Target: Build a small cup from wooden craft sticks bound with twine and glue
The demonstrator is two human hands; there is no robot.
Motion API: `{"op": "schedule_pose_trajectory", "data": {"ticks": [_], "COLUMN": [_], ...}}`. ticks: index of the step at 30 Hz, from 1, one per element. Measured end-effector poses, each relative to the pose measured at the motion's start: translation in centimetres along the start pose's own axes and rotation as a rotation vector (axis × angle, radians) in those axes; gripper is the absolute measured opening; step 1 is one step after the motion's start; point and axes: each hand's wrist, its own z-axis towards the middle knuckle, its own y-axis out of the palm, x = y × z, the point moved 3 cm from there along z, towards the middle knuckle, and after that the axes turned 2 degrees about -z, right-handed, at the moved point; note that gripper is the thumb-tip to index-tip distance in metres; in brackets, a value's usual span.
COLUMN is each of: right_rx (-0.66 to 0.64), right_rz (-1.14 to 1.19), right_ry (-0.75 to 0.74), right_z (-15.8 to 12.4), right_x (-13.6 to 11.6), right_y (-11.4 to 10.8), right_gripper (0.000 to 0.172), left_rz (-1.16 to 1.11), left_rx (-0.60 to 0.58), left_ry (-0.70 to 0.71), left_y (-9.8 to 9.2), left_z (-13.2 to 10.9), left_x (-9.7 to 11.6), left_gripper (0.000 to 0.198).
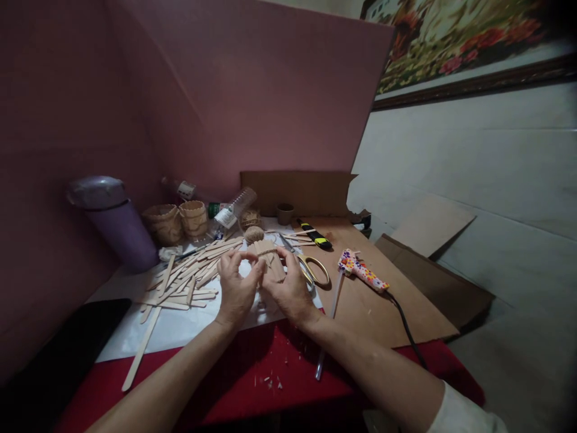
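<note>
Between both hands, above the table's near middle, is a small piece made of wooden craft sticks (273,264) set side by side, with a band of twine across its upper part. My left hand (238,282) pinches its left side, thumb and fingertips close together. On the right side, my right hand (291,288) grips the same piece with thumb and fingers. Just behind it sits a ball of twine (254,234). Gold-handled scissors (318,270) lie right beside my right hand. A pile of loose craft sticks (193,273) spreads left of my left hand.
A flowered glue gun (363,270) with a glue stick and black cord lies on cardboard (387,313) at right. Behind are a yellow-black cutter (315,234), a small pot (285,213), a plastic bottle (234,210) and two wooden cups (193,219). A purple tumbler (119,228) stands left.
</note>
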Motion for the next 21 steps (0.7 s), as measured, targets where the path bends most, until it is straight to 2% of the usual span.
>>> {"op": "schedule_pose_trajectory", "data": {"ticks": [4, 10, 13, 17, 21], "right_rx": [0.006, -0.013, -0.024, -0.037, -0.043], "right_rz": [-0.003, -0.025, -0.031, -0.055, -0.070], "right_ry": [-0.002, 0.045, 0.123, 0.197, 0.218], "right_z": [0.0, 0.3, 0.7, 1.3, 1.4], "right_x": [-0.2, 0.0, 0.4, 0.7, 0.7], "right_y": [0.0, 0.1, 0.2, 0.1, 0.0], "right_gripper": [0.052, 0.055, 0.060, 0.060, 0.058], "left_rz": [0.079, 0.098, -0.014, -0.310, -0.400], "left_rx": [-0.023, -0.018, 0.022, -0.011, 0.025], "left_ry": [0.078, 0.089, 0.025, -0.131, -0.184], "left_y": [0.2, 0.0, -0.6, -0.8, -0.8], "left_z": [0.1, 0.9, 1.3, 1.7, 1.9], "left_x": [0.2, -0.2, -0.4, -0.6, -0.7], "left_gripper": [0.010, 0.009, 0.013, 0.020, 0.022]}}
